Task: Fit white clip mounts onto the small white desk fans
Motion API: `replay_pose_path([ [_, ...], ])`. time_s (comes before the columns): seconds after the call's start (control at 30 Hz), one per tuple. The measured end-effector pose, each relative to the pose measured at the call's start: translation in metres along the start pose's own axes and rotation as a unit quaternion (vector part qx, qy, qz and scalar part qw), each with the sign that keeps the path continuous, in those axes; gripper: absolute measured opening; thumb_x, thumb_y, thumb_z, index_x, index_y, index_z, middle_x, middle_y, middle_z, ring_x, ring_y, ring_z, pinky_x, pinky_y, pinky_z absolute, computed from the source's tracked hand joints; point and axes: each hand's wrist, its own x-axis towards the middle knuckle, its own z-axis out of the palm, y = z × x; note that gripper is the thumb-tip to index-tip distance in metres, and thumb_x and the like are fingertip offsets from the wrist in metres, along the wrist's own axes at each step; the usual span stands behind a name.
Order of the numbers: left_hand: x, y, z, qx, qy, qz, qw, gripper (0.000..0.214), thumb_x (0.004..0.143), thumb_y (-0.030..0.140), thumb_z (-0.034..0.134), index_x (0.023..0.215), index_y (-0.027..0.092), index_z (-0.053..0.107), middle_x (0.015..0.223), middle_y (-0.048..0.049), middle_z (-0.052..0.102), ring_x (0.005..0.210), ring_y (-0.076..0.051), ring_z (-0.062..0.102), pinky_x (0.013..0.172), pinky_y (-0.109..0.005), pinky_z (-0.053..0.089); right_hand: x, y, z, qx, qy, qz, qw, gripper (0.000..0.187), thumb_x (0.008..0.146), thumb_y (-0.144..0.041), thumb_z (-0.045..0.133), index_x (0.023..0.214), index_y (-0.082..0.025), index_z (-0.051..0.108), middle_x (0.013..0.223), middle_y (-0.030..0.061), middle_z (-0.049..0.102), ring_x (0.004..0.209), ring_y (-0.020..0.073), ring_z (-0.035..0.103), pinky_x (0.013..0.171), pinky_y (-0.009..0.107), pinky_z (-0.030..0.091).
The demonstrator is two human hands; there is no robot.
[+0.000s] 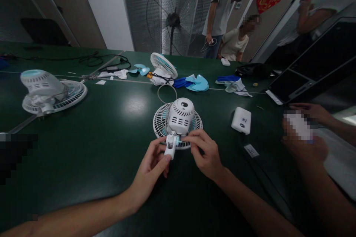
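Observation:
A small white fan (179, 118) lies grille-down on the dark green table (105, 148), motor housing up, with its white neck bracket pointing toward me. My left hand (151, 168) pinches the lower end of that bracket with thumb and fingers. My right hand (204, 152) grips the joint where the bracket meets the housing, at a light blue knob.
A second fan (47, 90) lies at the left and a third fan (162, 68) at the back, near blue blades (197, 83) and cables. A white box (241, 120) sits to the right. Another person's hands (303, 133) work at the right edge. Two people and a big floor fan (174, 14) are beyond the table.

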Motion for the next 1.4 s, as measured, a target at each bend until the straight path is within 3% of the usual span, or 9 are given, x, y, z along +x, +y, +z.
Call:
replay_pose_path([
  [0.23, -0.0002, -0.0011, -0.0015, 0.008, -0.009, 0.002, 1.000, 0.049, 0.100, 0.040, 0.064, 0.143, 0.026, 0.047, 0.106, -0.0047, 0.061, 0.073, -0.012, 0.054, 0.065, -0.025, 0.049, -0.0007, 0.0005, 0.0005, 0.020, -0.010, 0.003, 1.000, 0.038, 0.096, -0.006, 0.049, 0.119, -0.025, 0.072, 0.109, 0.0068, 0.062, 0.086, 0.0166, 0.066, 0.070, 0.030, 0.055],
  [0.37, 0.0001, -0.0025, -0.0016, 0.010, -0.012, 0.006, 1.000, 0.048, 0.101, 0.039, 0.062, 0.144, 0.027, 0.045, 0.107, -0.0042, 0.060, 0.073, -0.011, 0.054, 0.064, -0.025, 0.050, -0.0011, 0.0000, 0.0004, 0.018, -0.005, 0.003, 1.000, 0.034, 0.096, -0.005, 0.050, 0.111, -0.024, 0.074, 0.107, 0.0067, 0.062, 0.087, 0.0166, 0.066, 0.073, 0.031, 0.056],
  [0.53, 0.0002, -0.0052, -0.0024, 0.009, -0.013, 0.006, 1.000, 0.049, 0.100, 0.040, 0.064, 0.144, 0.025, 0.046, 0.105, -0.0041, 0.060, 0.072, -0.011, 0.054, 0.063, -0.024, 0.049, -0.0005, -0.0035, 0.0007, 0.028, -0.022, -0.002, 0.999, 0.040, 0.097, -0.006, 0.049, 0.124, -0.025, 0.071, 0.109, 0.0070, 0.062, 0.084, 0.0156, 0.065, 0.067, 0.029, 0.054],
  [0.7, -0.0003, -0.0068, -0.0035, 0.010, -0.005, 0.003, 1.000, 0.049, 0.101, 0.040, 0.063, 0.145, 0.027, 0.045, 0.107, -0.0040, 0.060, 0.075, -0.012, 0.054, 0.064, -0.025, 0.050, -0.0005, -0.0023, 0.0011, 0.015, -0.005, 0.009, 1.000, 0.035, 0.095, -0.005, 0.050, 0.112, -0.024, 0.074, 0.107, 0.0061, 0.062, 0.084, 0.0160, 0.066, 0.070, 0.030, 0.053],
  [1.2, -0.0002, -0.0058, -0.0033, 0.012, -0.012, 0.009, 1.000, 0.053, 0.100, 0.040, 0.063, 0.147, 0.027, 0.042, 0.105, -0.0042, 0.060, 0.073, -0.012, 0.054, 0.065, -0.026, 0.050, -0.0017, -0.0056, 0.0002, 0.038, -0.017, 0.015, 0.999, 0.040, 0.094, -0.004, 0.050, 0.120, -0.025, 0.073, 0.111, 0.0060, 0.062, 0.075, 0.0134, 0.064, 0.065, 0.030, 0.051],
  [1.4, -0.0006, -0.0041, -0.0026, 0.013, -0.009, 0.001, 1.000, 0.052, 0.101, 0.040, 0.062, 0.148, 0.027, 0.043, 0.106, -0.0040, 0.059, 0.074, -0.012, 0.054, 0.065, -0.026, 0.050, -0.0005, -0.0030, 0.0006, 0.021, 0.001, 0.030, 0.999, 0.035, 0.094, -0.006, 0.052, 0.114, -0.024, 0.075, 0.107, 0.0056, 0.063, 0.077, 0.0144, 0.063, 0.066, 0.029, 0.051],
])
